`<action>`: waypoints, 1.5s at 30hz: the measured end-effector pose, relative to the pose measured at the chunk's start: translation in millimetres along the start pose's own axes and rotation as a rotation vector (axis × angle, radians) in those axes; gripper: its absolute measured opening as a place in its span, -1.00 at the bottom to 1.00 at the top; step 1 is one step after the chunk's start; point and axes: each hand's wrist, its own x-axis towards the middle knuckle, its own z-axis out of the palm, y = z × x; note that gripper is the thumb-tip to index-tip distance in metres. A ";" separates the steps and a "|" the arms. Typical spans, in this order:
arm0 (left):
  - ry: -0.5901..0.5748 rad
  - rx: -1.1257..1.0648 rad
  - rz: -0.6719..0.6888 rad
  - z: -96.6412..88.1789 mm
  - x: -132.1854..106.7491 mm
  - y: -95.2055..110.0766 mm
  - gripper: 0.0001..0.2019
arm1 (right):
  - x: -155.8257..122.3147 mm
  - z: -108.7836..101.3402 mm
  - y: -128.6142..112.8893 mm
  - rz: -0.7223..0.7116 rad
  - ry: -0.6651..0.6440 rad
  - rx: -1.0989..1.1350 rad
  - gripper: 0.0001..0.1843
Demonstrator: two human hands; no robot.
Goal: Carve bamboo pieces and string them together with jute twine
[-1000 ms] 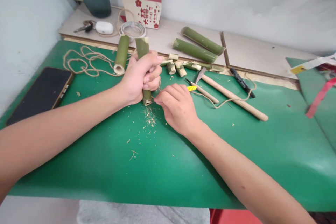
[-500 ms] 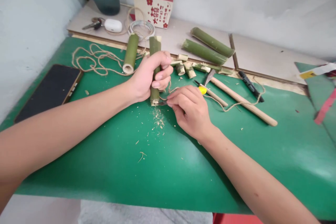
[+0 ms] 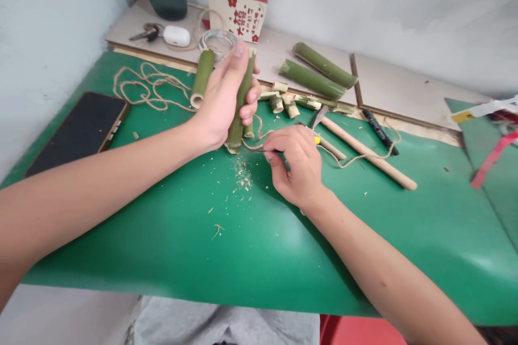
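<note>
My left hand (image 3: 226, 99) is closed around a green bamboo tube (image 3: 242, 102), which tilts with its pale, rough lower end (image 3: 233, 147) near the green tabletop. A second bamboo end (image 3: 249, 130) shows just behind it, mostly hidden. Between thumb and fingers, my right hand (image 3: 295, 164) pinches a knife with a thin dark blade (image 3: 259, 151) that points left, a small gap from the tube's lower end. A yellow part (image 3: 317, 140) shows behind the knuckles. Pale shavings (image 3: 243, 175) lie scattered below the tube.
Another bamboo tube (image 3: 202, 78) lies left, beside loose twine (image 3: 149, 86) and a phone (image 3: 76, 132). Longer bamboo pieces (image 3: 319, 78), short offcuts (image 3: 289, 105), a wooden-handled tool (image 3: 370, 153) and a black marker (image 3: 380, 130) lie right. Behind are a box (image 3: 238, 11) and tape roll (image 3: 218, 40).
My left hand has turned, and the bamboo tube now leans, its lower end shifted left and off the blade. The right hand has drawn slightly right with the knife.
</note>
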 end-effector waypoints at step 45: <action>-0.048 0.093 0.164 11.5 -11.4 5.1 -0.44 | 6.7 6.8 -1.6 -0.036 -0.143 -0.055 -0.81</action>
